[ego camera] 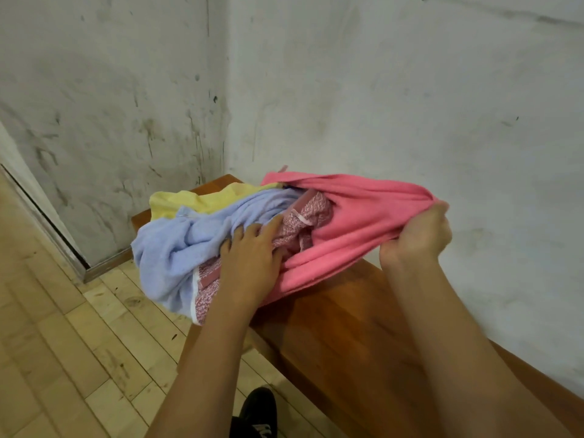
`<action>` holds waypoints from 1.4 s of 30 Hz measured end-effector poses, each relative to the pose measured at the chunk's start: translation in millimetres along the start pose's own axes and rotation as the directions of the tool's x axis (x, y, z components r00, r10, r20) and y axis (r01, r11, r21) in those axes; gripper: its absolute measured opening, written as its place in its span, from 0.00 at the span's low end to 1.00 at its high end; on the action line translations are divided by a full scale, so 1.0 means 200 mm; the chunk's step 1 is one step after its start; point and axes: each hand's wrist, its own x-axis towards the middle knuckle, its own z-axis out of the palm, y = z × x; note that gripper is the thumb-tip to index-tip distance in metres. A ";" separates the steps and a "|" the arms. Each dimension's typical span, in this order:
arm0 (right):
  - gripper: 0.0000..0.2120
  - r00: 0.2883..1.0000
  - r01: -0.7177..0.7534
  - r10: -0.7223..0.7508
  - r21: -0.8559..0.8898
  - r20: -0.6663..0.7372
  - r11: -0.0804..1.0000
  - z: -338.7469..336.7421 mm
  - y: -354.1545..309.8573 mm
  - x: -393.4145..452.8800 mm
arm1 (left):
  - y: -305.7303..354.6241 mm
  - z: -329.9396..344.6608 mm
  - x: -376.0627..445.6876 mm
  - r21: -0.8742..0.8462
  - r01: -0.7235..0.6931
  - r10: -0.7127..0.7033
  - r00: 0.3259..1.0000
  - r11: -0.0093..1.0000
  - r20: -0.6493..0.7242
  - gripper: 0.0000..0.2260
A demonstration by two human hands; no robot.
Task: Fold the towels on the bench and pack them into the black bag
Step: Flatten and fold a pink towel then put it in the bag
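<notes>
While heaped on the bench: towels lie crumpled, unfolded.
Pink towel [363, 222]: stretched taut, bunched end gripped in right hand [417, 235].
Blue towel [177, 248], yellow towel [196, 200], patterned towel [303, 222]: tangled together.
Left hand [249, 251]: fingers straight, pressing the pile.
Bench [341, 327]: reddish wood, against wall.

A wooden bench [347, 327] of reddish-brown boards stands along the stained white wall, its far end reaching into the corner. It rests on a floor [79, 358] of pale wooden planks. On the far part of the bench lies a loose heap of towels: a yellow towel [196, 200] at the back, a light blue towel [177, 248] spilling over the front edge, a pink-and-white patterned towel [303, 222] in the middle, and a plain pink towel [363, 222] on the wall side. The near part of the seat shows bare wood.
</notes>
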 end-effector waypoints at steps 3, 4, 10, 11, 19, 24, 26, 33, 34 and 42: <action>0.13 0.996 0.086 -0.083 0.134 -0.024 0.987 -0.06 -0.07 0.00 | -0.01 0.01 0.00 -0.024 0.010 -0.011 0.999 1.000 -0.048 0.24; 0.13 0.997 0.083 -0.081 0.162 -0.018 0.983 -0.09 -0.10 0.00 | -0.01 0.01 0.00 -0.034 0.015 -0.017 0.999 0.999 -0.051 0.24; 0.09 0.887 0.462 -0.298 -0.691 0.353 0.555 -0.25 -0.23 -0.04 | 0.01 0.04 0.00 0.054 0.029 -0.029 1.000 0.998 -0.006 0.37; 0.15 0.874 0.484 -0.124 -0.820 0.470 0.306 -0.28 -0.22 -0.04 | 0.01 0.04 0.00 0.075 0.030 -0.030 1.000 0.997 -0.005 0.38; 0.17 0.810 0.549 0.495 -0.703 0.314 -0.453 -0.48 0.00 -0.09 | 0.05 0.03 0.00 0.060 0.144 -0.136 0.984 0.988 -0.113 0.23; 0.11 0.853 0.513 0.442 -0.606 0.279 -0.607 -0.55 -0.08 -0.08 | 0.03 0.03 0.01 -0.032 0.176 -0.178 0.959 0.984 -0.220 0.18; 0.14 0.870 0.489 0.415 -0.562 0.265 -0.667 -0.58 -0.10 -0.07 | 0.03 0.03 0.02 -0.071 0.195 -0.207 0.945 0.978 -0.255 0.17; 0.34 0.727 0.681 0.458 -0.622 0.512 -0.386 -0.61 0.01 -0.10 | 0.02 0.03 0.03 0.099 0.168 -0.145 0.968 0.981 -0.205 0.28; 0.41 0.687 0.708 0.514 -0.631 0.513 -0.317 -0.61 0.04 -0.11 | 0.02 0.05 0.03 0.112 0.159 -0.142 0.980 0.981 -0.141 0.28; 0.28 0.625 0.771 0.394 -0.453 0.674 -0.447 -0.78 0.08 -0.13 | 0.01 0.09 0.05 0.032 0.211 -0.202 0.963 0.977 -0.180 0.15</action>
